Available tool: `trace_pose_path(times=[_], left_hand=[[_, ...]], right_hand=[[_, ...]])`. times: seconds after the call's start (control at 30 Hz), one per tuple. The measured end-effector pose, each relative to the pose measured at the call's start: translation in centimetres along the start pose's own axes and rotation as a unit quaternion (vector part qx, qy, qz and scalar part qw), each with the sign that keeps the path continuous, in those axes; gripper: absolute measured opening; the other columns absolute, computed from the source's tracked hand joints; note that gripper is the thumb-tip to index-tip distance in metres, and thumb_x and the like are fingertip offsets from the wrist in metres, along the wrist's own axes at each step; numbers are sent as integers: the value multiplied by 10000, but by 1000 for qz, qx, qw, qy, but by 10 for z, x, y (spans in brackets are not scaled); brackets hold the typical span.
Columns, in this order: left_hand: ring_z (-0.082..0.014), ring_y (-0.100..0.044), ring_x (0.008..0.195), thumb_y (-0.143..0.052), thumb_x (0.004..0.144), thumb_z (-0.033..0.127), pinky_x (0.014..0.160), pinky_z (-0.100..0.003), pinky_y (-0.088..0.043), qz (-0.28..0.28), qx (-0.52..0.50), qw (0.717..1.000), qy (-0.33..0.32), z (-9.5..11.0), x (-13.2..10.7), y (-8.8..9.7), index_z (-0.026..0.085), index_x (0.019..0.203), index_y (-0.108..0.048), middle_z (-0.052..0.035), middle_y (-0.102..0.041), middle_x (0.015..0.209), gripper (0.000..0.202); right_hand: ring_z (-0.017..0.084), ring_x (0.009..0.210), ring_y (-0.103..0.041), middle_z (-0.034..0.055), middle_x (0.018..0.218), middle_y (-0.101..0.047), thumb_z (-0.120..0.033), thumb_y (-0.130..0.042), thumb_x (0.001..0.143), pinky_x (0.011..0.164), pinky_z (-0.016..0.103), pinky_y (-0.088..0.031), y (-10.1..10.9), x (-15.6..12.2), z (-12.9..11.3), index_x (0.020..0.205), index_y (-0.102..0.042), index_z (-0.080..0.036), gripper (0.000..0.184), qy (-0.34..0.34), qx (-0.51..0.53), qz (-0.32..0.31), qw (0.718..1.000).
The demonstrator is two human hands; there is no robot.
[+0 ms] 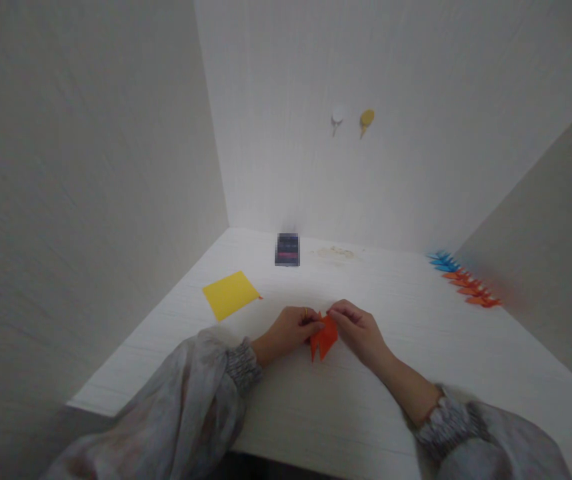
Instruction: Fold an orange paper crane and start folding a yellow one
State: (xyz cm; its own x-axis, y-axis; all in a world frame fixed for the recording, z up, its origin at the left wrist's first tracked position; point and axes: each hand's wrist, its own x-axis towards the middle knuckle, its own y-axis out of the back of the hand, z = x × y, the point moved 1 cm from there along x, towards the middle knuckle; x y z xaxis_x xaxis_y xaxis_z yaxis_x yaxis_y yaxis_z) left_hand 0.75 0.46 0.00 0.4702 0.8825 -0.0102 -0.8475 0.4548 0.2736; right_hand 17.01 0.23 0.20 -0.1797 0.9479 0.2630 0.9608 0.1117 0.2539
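Note:
Between my two hands is a folded orange paper figure [327, 339], its pointed ends hanging down toward me just above the white table. My left hand [293, 328] pinches its left side with thumb and fingers, and a ring shows on one finger. On the upper right edge of the paper, my right hand [359, 327] has its thumb and forefinger closed. A sheet of yellow paper [231, 295] lies flat to the left of my left hand, with a tiny orange scrap [261, 297] at its right corner.
A dark, blurred-out rectangular item [287, 250] rests by the back wall. Folded orange paper figures [473, 288] and blue ones [443, 261] line the right wall. White [337, 117] and yellow [367, 119] hooks hang on the back wall. Walls enclose the white table [396, 287] on three sides.

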Motion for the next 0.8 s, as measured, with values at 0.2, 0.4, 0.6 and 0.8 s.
trace_pose_path(times=[0.2, 0.4, 0.6, 0.8], left_hand=[[-69, -440, 488, -501, 710, 327, 475, -183, -356, 4, 10, 1000, -8, -3, 0, 0, 115, 787, -601, 6, -541, 591, 246], [-77, -463, 506, -511, 700, 317, 486, -187, -370, 7, 13, 1000, -3, -1, 0, -1, 115, 789, -605, -6, -566, 623, 239], [-75, -455, 485, -517, 701, 311, 472, -185, -363, 0, 9, 1000, 3, 3, -1, 0, 110, 766, -602, 4, -539, 568, 228], [-58, -421, 448, -525, 702, 320, 449, -173, -339, -3, -6, 1000, 8, 2, 1, 0, 102, 742, -608, 14, -518, 526, 237]], right_hand=[[122, 630, -475, -5, 656, -506, -303, -537, 744, 579, 237, -384, -1, -1, 1, 642, -551, -179, 162, 3, -37, -6, 999], [131, 663, -501, 7, 691, -531, -303, -547, 743, 595, 245, -393, -1, -2, -5, 649, -593, -183, 158, 23, -20, -4, 1000], [148, 692, -510, 26, 710, -536, -320, -549, 745, 597, 262, -405, -1, -3, -5, 684, -632, -192, 164, 31, 12, -8, 999], [160, 710, -514, 41, 736, -544, -353, -512, 765, 609, 275, -414, -1, -3, -7, 709, -638, -194, 210, 25, 34, -8, 999]])
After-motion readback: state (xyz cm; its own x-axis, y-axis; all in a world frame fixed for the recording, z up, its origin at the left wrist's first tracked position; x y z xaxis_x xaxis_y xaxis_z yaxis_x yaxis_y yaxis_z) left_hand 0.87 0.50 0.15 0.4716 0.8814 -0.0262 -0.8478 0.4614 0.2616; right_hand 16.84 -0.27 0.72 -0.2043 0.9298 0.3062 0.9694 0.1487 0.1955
